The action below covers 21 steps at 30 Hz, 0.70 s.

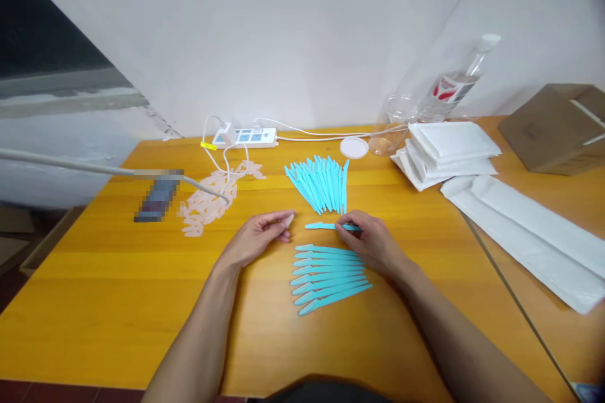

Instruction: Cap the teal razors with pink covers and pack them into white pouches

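Observation:
A small translucent cap (289, 221) is pinched between the thumb and fingers of my left hand (265, 233). My right hand (366, 236) grips a blue stick (321, 226) by its right part, its narrow tip pointing left towards the cap, with a gap between them. Just below, several blue sticks (331, 274) lie side by side in a row, their left ends seemingly covered by clear caps. Beyond my hands a fanned pile of blue sticks (324, 182) rests on the table. Loose pale caps (208, 201) are scattered at the left.
On the wooden table (118, 302) are a phone (158, 198), a power strip (246, 137) with white cables, a round lid (354, 147), a clear cup (390, 129), a bottle (449, 91), white padded envelopes (454, 141) and a cardboard box (553, 129). A cable crosses above the left side.

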Each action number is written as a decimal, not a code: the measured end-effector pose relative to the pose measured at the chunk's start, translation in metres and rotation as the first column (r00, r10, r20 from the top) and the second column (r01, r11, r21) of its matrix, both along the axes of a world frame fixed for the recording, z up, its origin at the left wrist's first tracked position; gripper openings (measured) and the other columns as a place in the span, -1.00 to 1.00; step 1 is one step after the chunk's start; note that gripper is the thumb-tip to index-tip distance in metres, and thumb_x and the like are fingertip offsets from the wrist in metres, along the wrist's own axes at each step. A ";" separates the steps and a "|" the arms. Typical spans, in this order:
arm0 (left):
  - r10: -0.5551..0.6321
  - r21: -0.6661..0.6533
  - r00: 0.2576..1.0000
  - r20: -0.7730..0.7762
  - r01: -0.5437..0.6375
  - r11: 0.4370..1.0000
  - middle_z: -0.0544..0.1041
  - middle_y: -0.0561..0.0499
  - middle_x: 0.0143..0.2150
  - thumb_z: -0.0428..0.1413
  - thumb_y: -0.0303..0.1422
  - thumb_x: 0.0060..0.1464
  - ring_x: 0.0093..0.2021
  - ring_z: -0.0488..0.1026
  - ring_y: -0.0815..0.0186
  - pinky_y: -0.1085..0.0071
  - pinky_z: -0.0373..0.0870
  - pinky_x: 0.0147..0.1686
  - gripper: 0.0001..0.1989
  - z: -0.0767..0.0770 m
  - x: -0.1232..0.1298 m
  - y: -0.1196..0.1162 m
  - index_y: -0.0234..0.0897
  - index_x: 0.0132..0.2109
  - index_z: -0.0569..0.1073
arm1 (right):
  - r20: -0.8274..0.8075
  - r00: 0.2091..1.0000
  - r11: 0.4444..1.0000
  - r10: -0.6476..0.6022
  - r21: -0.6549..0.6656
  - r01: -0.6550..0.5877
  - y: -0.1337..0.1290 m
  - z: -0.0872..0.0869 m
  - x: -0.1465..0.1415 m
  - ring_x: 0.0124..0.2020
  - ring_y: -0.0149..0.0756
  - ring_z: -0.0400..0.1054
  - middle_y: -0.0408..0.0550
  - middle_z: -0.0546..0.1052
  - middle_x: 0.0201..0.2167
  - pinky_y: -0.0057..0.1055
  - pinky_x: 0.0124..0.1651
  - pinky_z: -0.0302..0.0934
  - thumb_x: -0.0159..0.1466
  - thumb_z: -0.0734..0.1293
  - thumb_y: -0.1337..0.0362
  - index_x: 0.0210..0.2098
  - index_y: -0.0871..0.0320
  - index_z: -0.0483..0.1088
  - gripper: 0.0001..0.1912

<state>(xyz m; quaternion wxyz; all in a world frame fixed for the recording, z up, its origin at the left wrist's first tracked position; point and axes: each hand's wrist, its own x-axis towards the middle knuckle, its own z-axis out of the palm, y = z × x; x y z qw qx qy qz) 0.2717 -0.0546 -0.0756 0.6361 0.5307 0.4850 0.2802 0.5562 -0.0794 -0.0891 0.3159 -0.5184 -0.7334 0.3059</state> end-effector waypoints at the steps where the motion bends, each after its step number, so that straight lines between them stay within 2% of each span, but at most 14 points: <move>1: 0.002 0.012 1.000 -0.002 -0.002 1.000 0.59 -0.04 -0.24 0.23 -0.10 0.18 -0.25 0.53 0.32 0.35 0.46 -0.09 -0.57 -0.001 -0.001 0.000 -0.27 0.08 0.57 | 0.000 1.000 1.000 -0.003 0.002 0.003 0.000 0.000 0.000 -0.35 -0.33 0.35 -0.11 0.50 -0.38 -0.42 -0.25 0.16 0.38 0.26 0.24 -0.32 0.11 0.44 -0.82; 4: 0.004 0.112 1.000 -0.028 -0.001 0.994 0.58 -0.06 -0.17 0.20 -0.11 0.21 -0.19 0.51 0.30 0.34 0.43 -0.05 -0.67 -0.002 -0.002 0.001 -0.28 -0.08 0.57 | -0.006 1.000 1.000 -0.005 0.007 0.005 0.001 -0.001 -0.001 -0.35 -0.33 0.35 -0.11 0.50 -0.39 -0.42 -0.24 0.17 0.37 0.26 0.26 -0.32 0.11 0.44 -0.83; 6: 0.000 0.248 0.995 -0.101 0.025 0.968 0.55 -0.08 -0.11 0.16 -0.12 0.24 -0.10 0.48 0.27 0.32 0.41 0.00 -0.70 -0.001 -0.001 0.002 -0.27 -0.11 0.55 | -0.008 1.000 1.000 -0.011 0.014 0.011 0.002 -0.002 -0.001 -0.35 -0.33 0.35 -0.11 0.50 -0.39 -0.42 -0.24 0.17 0.37 0.27 0.25 -0.31 0.12 0.44 -0.84; 8: 0.019 0.414 0.972 -0.232 0.081 0.907 0.51 -0.09 -0.08 0.11 -0.16 0.29 -0.04 0.45 0.25 0.31 0.37 0.03 -0.74 -0.001 0.000 0.003 -0.25 -0.11 0.55 | -0.008 1.000 1.000 -0.019 0.022 0.019 0.002 -0.003 -0.001 -0.36 -0.33 0.35 -0.12 0.51 -0.39 -0.42 -0.25 0.18 0.37 0.28 0.25 -0.31 0.11 0.45 -0.84; 10: 0.057 0.530 0.928 -0.369 0.160 0.833 0.49 -0.07 -0.11 0.07 -0.20 0.33 -0.08 0.44 0.26 0.33 0.37 -0.02 -0.76 -0.001 0.000 0.003 -0.22 -0.08 0.56 | -0.006 1.000 0.999 -0.022 0.031 0.022 0.002 -0.004 0.000 -0.36 -0.33 0.36 -0.12 0.52 -0.38 -0.42 -0.26 0.18 0.37 0.29 0.25 -0.31 0.11 0.45 -0.85; 14: 0.082 0.601 0.826 -0.558 0.334 0.726 0.48 -0.05 -0.15 0.03 -0.29 0.36 -0.16 0.45 0.28 0.34 0.37 -0.11 -0.78 -0.005 -0.005 0.004 -0.16 -0.03 0.56 | -0.005 1.000 0.999 -0.019 0.046 0.019 0.001 -0.006 0.001 -0.36 -0.34 0.37 -0.13 0.52 -0.39 -0.42 -0.26 0.19 0.36 0.29 0.26 -0.30 0.10 0.45 -0.87; 17: 0.073 0.634 0.804 -0.591 0.406 0.658 0.48 -0.07 -0.09 0.00 -0.37 0.36 -0.10 0.47 0.26 0.32 0.38 -0.05 -0.77 -0.009 -0.010 0.005 -0.16 -0.04 0.56 | -0.003 1.000 0.998 -0.017 0.056 0.017 0.001 -0.006 0.001 -0.36 -0.34 0.37 -0.14 0.52 -0.39 -0.42 -0.26 0.20 0.36 0.29 0.27 -0.31 0.10 0.45 -0.87; 19: 0.055 0.650 0.830 -0.555 0.392 0.651 0.50 -0.09 -0.03 -0.03 -0.41 0.37 -0.04 0.48 0.25 0.31 0.39 0.00 -0.74 -0.010 -0.013 0.005 -0.17 -0.05 0.57 | 0.003 1.000 0.999 -0.012 0.053 0.011 0.001 -0.006 0.001 -0.35 -0.34 0.38 -0.14 0.52 -0.39 -0.42 -0.26 0.20 0.37 0.29 0.28 -0.31 0.10 0.45 -0.87; 21: 0.074 0.651 0.859 -0.507 0.325 0.686 0.52 -0.09 0.01 -0.04 -0.41 0.37 -0.01 0.50 0.26 0.32 0.40 0.02 -0.73 -0.009 -0.013 0.003 -0.18 -0.03 0.57 | 0.007 1.000 0.999 -0.010 0.049 0.010 0.002 -0.006 0.001 -0.36 -0.34 0.38 -0.14 0.51 -0.39 -0.42 -0.26 0.20 0.37 0.29 0.27 -0.31 0.10 0.45 -0.87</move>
